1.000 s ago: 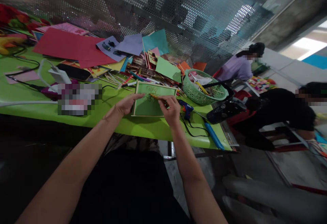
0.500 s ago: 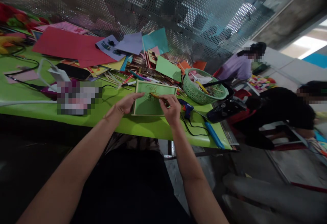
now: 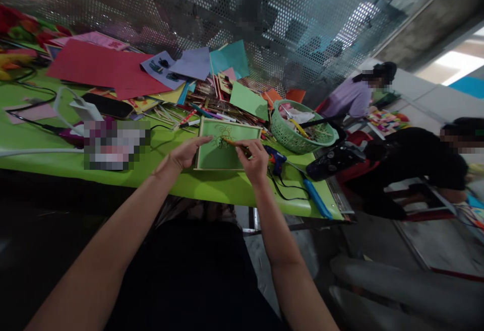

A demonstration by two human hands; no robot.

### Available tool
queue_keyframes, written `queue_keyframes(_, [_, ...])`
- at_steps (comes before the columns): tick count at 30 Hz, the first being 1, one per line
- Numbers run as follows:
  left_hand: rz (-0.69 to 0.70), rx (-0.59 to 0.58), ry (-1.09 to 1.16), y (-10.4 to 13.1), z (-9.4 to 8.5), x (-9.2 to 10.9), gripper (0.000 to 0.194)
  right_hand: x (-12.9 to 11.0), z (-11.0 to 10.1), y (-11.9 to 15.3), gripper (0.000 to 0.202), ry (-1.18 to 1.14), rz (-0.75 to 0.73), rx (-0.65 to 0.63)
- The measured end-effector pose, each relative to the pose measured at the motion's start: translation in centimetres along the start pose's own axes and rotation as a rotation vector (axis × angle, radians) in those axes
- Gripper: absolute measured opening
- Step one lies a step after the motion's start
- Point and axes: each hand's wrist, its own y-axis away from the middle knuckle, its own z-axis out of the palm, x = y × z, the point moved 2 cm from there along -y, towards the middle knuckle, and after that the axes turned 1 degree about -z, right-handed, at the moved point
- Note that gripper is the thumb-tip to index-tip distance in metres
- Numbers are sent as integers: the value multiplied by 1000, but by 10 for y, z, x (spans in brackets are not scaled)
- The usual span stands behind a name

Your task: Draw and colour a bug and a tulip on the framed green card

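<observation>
1. Framed green panel [image 3: 219, 160], just one, lies at the near side of the green table [image 3: 212, 192], straight ahead of the wearer; it is the hub of this clock face, twelve pointing away. A looped figure [image 3: 224, 132] is drawn in its upper half.
2. Left hand [image 3: 186, 153], at nine: thumb laid over the panel's edge, the other fingers mostly hidden, so I cannot tell whether they pinch it.
3. Right hand [image 3: 254, 159], at three: fingers pinching one slim orange-brown stick [image 3: 230, 141], its tip at the drawn figure.
4. Over the last second almost nothing has shifted; hands, panel and stick keep their places, which suggests slow, careful work on one small spot.
5. One long blue object [image 3: 317, 200] lies at four, and one glue gun [image 3: 278, 159] between three and four, just beside the right hand.
6. One green basket [image 3: 304, 148], filled with odds and ends, stands between two and three.
7. Thin sticks [image 3: 212, 104], too many to count, are heaped at twelve; one pale green sheet [image 3: 247, 100] lies over them.
8. Farther off, toward eleven, two purple sheets [image 3: 194, 63].
9. Two other people [image 3: 348, 99] are farthest, between two and three.
</observation>
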Motion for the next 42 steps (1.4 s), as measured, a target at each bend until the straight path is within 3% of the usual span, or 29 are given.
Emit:
queue_keyframes(29, [-11,-13,-6,2,1,1,29,0,0,-1,10,-23,3,-2])
queue_keyframes(34, [11,-17,-14,-1,-2,0,27,0,-1,-1,10,-3,-4,47])
queue_keyframes(42, [49,12,-45,-3,-5,-1,25,-1,2,-1,11,-10,-4,8])
